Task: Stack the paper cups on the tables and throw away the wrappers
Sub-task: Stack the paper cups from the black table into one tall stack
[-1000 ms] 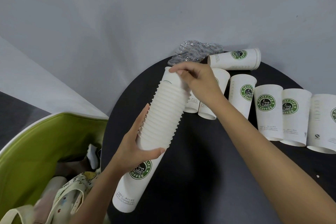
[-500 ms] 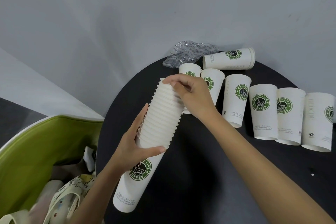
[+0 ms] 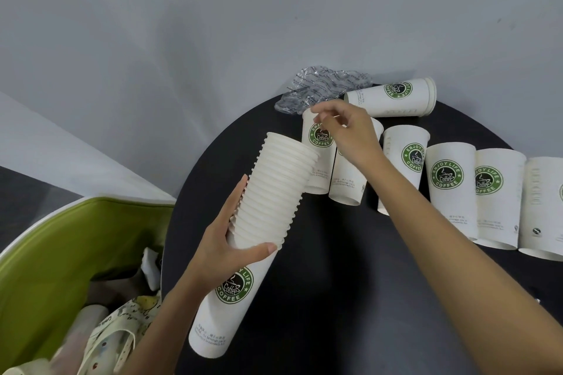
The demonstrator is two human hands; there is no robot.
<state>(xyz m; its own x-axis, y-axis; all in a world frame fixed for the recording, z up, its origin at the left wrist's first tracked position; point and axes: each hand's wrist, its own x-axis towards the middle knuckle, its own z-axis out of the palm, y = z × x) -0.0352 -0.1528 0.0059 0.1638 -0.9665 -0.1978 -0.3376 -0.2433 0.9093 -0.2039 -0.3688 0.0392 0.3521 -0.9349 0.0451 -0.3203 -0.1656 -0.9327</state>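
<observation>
A round black table [image 3: 335, 298] sits by a grey wall [image 3: 213, 24]. The left hand [image 3: 222, 240] has its fingers wrapped round the cup stack [image 3: 274, 192] above it. The right hand [image 3: 347, 134] curls its fingers over a cup [image 3: 318, 146]; I cannot tell if they grip it. A wrapper [image 3: 323, 85] lies at the back edge.

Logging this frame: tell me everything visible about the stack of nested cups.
The stack of nested cups is white paper; many rolled rims ridge its upper half, and the outermost cup below shows a green round ENJOY LIFE COFFEE logo and small print near its base. It is tilted, open mouth up and away, base toward the camera. The left hand grips its middle, thumb across the front. It hangs over the black table; the right hand is clear of it.
</observation>
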